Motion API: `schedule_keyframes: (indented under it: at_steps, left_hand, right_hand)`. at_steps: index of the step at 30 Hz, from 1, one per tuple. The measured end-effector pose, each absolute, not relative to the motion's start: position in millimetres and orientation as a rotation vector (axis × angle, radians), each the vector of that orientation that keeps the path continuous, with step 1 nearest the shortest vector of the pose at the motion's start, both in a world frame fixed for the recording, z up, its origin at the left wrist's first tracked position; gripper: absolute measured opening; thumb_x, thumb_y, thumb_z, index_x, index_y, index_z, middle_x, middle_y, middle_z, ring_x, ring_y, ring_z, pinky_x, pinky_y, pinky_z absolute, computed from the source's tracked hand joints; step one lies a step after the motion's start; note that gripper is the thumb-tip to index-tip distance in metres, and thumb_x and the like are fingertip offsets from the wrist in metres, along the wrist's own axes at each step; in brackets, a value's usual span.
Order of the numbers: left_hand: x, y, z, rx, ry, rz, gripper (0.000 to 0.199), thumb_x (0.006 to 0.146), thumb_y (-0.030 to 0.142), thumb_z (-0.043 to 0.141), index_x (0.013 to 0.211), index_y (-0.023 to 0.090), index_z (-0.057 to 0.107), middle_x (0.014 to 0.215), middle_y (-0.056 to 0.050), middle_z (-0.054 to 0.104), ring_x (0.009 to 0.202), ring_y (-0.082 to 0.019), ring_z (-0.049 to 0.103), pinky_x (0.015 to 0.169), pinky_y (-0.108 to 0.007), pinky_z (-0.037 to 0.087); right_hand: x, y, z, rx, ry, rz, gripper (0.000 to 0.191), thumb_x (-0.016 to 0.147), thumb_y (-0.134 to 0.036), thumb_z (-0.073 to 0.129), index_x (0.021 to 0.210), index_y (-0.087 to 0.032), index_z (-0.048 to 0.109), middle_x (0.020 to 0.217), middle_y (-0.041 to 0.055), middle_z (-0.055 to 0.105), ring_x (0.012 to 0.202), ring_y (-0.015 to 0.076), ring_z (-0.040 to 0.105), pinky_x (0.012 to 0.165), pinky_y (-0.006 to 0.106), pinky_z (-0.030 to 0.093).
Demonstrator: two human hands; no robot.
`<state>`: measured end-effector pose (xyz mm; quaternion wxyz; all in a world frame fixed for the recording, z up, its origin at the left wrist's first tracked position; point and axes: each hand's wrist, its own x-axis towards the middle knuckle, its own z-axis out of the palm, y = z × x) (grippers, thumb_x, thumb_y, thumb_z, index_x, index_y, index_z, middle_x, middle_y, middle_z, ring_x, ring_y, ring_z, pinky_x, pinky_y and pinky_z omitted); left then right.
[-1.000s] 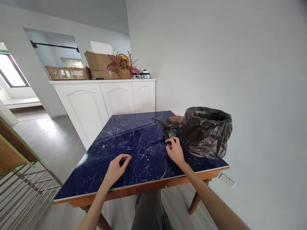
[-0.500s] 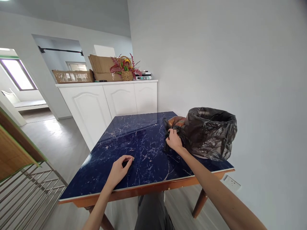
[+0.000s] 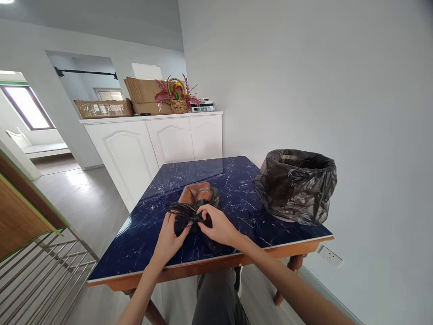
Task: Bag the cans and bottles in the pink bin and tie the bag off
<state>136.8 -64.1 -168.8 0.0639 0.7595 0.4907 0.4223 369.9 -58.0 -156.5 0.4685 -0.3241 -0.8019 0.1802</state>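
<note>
A tied-looking black plastic bag (image 3: pixel 215 197) with something orange-brown showing through it lies on the blue marbled table (image 3: pixel 142 246), in front of me. Its gathered black top is between my two hands. My left hand (image 3: pixel 169 239) pinches the gathered plastic from the left side. From the right, my right hand (image 3: pixel 218 225) grips the same bunched part, thumb and fingers closed. What exactly is inside the bag I cannot make out. Apart from it, at the table's right side, stands a bin lined with a black bag (image 3: pixel 297 192), its mouth open upward.
Behind the table is a white cabinet (image 3: pixel 123 151) bearing cardboard boxes (image 3: pixel 104 108) and a flower basket (image 3: pixel 179 106). A metal rack (image 3: pixel 57 275) stands at the left. The grey wall (image 3: pixel 372 135) with a socket (image 3: pixel 329 256) borders the right side.
My right hand has brought the filled black bag from beside the bin leftward to my left hand. My left hand, earlier pinching at the table, now holds the bag's top too.
</note>
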Motion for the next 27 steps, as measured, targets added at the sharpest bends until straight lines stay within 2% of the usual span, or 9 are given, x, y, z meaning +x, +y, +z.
schedule_keyframes:
  at_steps: [2, 6, 13, 17, 20, 23, 25, 27]
  left_hand:
    - [137.2, -66.0, -168.5, 2.411, 1.484, 1.282, 0.035, 0.100, 0.043, 0.061, 0.129, 0.024, 0.065, 0.133, -0.014, 0.066, 0.128, -0.032, 0.063, 0.109, -0.047, 0.053]
    - [135.7, -66.9, -169.4, 2.497, 1.553, 1.298, 0.017, 0.100, 0.037, 0.059, 0.105, 0.024, 0.070, 0.115, -0.011, 0.071, 0.112, -0.030, 0.068, 0.100, -0.045, 0.055]
    - [135.1, -66.5, -168.7, 2.377, 1.760, 1.443, 0.020, 0.106, 0.039, 0.053, 0.098, 0.023, 0.063, 0.103, -0.007, 0.068, 0.094, -0.026, 0.067, 0.087, -0.041, 0.052]
    - [137.8, -68.1, -166.7, 2.374, 1.771, 1.476, 0.016, 0.105, 0.037, 0.054, 0.100, 0.024, 0.062, 0.105, -0.008, 0.067, 0.097, -0.028, 0.067, 0.089, -0.042, 0.052]
    - [141.5, -71.2, -163.7, 2.434, 1.640, 1.479, 0.017, 0.104, 0.036, 0.056, 0.114, 0.023, 0.060, 0.114, -0.009, 0.066, 0.107, -0.027, 0.067, 0.094, -0.040, 0.054]
    - [145.6, -74.2, -161.7, 2.559, 1.466, 1.394, 0.033, 0.100, 0.038, 0.064, 0.129, 0.023, 0.056, 0.122, -0.010, 0.066, 0.114, -0.027, 0.066, 0.099, -0.040, 0.053]
    - [147.6, -74.7, -161.6, 2.626, 1.436, 1.317, 0.030, 0.097, 0.041, 0.069, 0.120, 0.023, 0.060, 0.115, -0.009, 0.069, 0.110, -0.028, 0.067, 0.097, -0.041, 0.051]
    - [148.1, -74.0, -162.1, 2.616, 1.487, 1.289, 0.018, 0.095, 0.041, 0.070, 0.100, 0.025, 0.062, 0.101, -0.005, 0.071, 0.100, -0.028, 0.067, 0.090, -0.041, 0.049]
  right_hand:
    - [365.6, -71.4, -152.0, -0.707, -2.000, 0.515, 0.029, 0.093, -0.023, 0.061, 0.122, -0.023, 0.057, 0.098, 0.0005, 0.059, 0.091, 0.0186, 0.063, 0.086, 0.029, 0.051]
    - [373.8, -85.2, -149.3, -0.694, -2.045, 0.526, 0.033, 0.093, -0.020, 0.061, 0.126, -0.023, 0.057, 0.102, 0.0020, 0.059, 0.093, 0.0192, 0.062, 0.086, 0.030, 0.051]
    - [422.1, -81.6, -166.6, -0.960, -1.933, 0.285, 0.022, 0.102, -0.020, 0.051, 0.122, -0.024, 0.058, 0.102, 0.0034, 0.059, 0.088, 0.0196, 0.063, 0.084, 0.031, 0.052]
    - [436.0, -83.5, -177.6, -1.116, -1.766, 0.196, 0.019, 0.105, -0.023, 0.050, 0.122, -0.023, 0.059, 0.103, 0.0052, 0.060, 0.086, 0.0205, 0.065, 0.084, 0.034, 0.056]
    - [430.8, -89.1, -176.9, -1.169, -1.832, -0.018, 0.028, 0.103, -0.026, 0.059, 0.131, -0.023, 0.060, 0.117, 0.0119, 0.061, 0.106, 0.0283, 0.064, 0.090, 0.041, 0.056]
    - [419.3, -93.4, -169.1, -1.159, -1.887, -0.244, 0.027, 0.102, -0.025, 0.066, 0.128, -0.023, 0.064, 0.124, 0.0153, 0.062, 0.117, 0.0345, 0.059, 0.095, 0.048, 0.052]
    - [412.1, -95.9, -163.3, -1.104, -1.889, -0.302, 0.015, 0.103, -0.021, 0.065, 0.117, -0.024, 0.068, 0.120, 0.0137, 0.065, 0.116, 0.0334, 0.059, 0.095, 0.048, 0.051]
    - [407.0, -99.3, -158.9, -1.010, -1.881, -0.289, 0.010, 0.103, -0.017, 0.064, 0.109, -0.024, 0.069, 0.117, 0.0117, 0.067, 0.114, 0.0304, 0.061, 0.095, 0.047, 0.050]
